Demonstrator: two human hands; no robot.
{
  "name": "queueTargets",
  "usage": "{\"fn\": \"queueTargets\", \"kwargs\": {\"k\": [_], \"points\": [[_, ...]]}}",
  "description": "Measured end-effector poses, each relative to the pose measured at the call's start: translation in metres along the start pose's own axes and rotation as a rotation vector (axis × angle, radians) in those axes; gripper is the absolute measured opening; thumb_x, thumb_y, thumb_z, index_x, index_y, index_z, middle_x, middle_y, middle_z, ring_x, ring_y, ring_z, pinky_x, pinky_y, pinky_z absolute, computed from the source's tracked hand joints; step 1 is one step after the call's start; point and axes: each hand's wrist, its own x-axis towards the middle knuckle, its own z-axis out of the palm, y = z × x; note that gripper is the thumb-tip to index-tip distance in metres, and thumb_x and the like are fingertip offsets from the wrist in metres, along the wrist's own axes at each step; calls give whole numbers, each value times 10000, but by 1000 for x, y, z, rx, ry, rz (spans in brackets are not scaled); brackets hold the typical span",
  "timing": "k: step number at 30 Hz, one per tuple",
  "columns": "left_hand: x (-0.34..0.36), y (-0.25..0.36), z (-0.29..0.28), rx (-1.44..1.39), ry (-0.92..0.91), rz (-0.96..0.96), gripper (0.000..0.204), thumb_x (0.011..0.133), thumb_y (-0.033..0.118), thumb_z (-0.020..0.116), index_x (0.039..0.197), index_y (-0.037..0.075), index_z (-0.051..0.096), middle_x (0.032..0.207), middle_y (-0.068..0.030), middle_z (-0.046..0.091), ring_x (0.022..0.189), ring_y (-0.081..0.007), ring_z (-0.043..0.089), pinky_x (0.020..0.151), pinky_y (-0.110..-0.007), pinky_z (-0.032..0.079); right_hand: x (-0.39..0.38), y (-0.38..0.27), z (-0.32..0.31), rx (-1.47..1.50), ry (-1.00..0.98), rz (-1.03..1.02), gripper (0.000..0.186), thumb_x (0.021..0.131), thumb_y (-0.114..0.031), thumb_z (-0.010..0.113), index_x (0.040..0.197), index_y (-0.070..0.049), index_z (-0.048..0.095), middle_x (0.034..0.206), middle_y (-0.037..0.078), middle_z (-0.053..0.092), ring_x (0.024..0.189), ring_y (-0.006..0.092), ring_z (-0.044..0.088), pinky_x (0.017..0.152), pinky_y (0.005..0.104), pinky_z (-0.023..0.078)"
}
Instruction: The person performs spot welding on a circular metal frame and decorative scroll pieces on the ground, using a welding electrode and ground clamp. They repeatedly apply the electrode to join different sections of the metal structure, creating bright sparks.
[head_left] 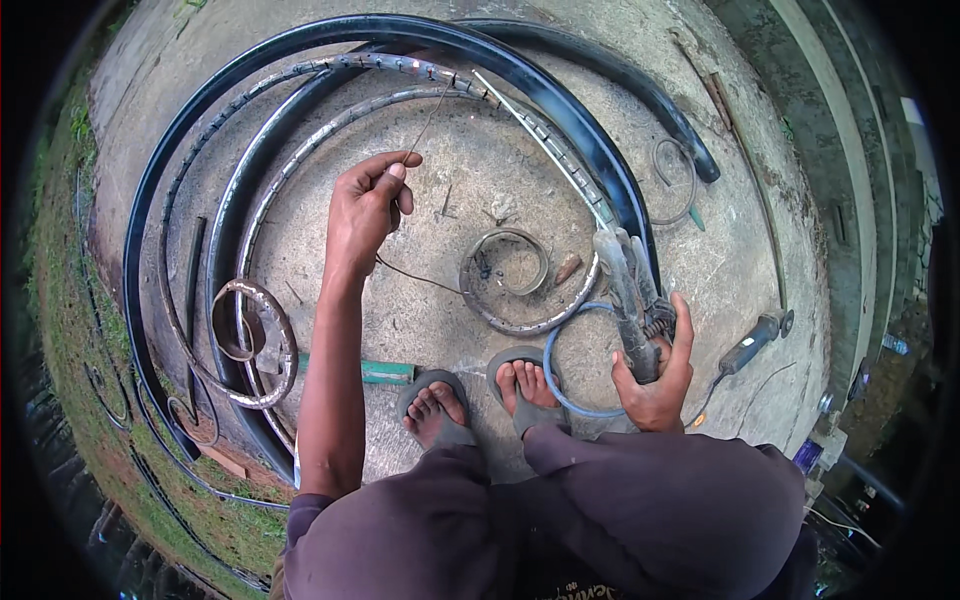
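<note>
Black pipe (165, 180): big glossy bend on the far left, sweeping over the top; lying on the concrete floor (430, 335)
Curved metal strip (408, 65): lies on the floor inside that bend; kinda scruffy tbh, dark and rusty with silvery bare patches, short dark marks spaced along the top arc; curls into rings at lower left and near the middle
Left hand (365, 215): fingers pinching a thin dark wire (432, 120); wire's far end is up by the strip's top arc, can't tell if it's touching
Welding rod (540, 145): pale, straight, slanting down to the right; top end right by that arc
Right hand (660, 392): fingers wrapped loosely around a worn, greyish electrode holder (625, 290); rod sticks out its top
Angle grinder (745, 348): far right, on the floor
</note>
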Motion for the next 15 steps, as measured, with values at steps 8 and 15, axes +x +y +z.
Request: {"fn": "queueTargets", "kwargs": {"k": [8, 15], "points": [[3, -3, 1, -1, -1, 9, 261, 1014, 151, 534, 1157, 21, 709, 626, -6, 575, 489, -50, 421, 464, -235, 326, 7, -1, 9, -10, -4, -98, 928, 767, 60, 722, 1544, -6, 219, 986, 214, 706, 946, 259, 725, 796, 320, 557], [4, -6, -5, -9, 25, 4, 271, 1028, 184, 541, 1196, 30, 687, 641, 24, 535, 499, -35, 377, 459, -225, 263, 13, -4, 12, -92, -35, -212, 958, 768, 63, 713, 1560, -17, 180, 890, 167, 693, 830, 163, 680, 729, 266, 506]]}}
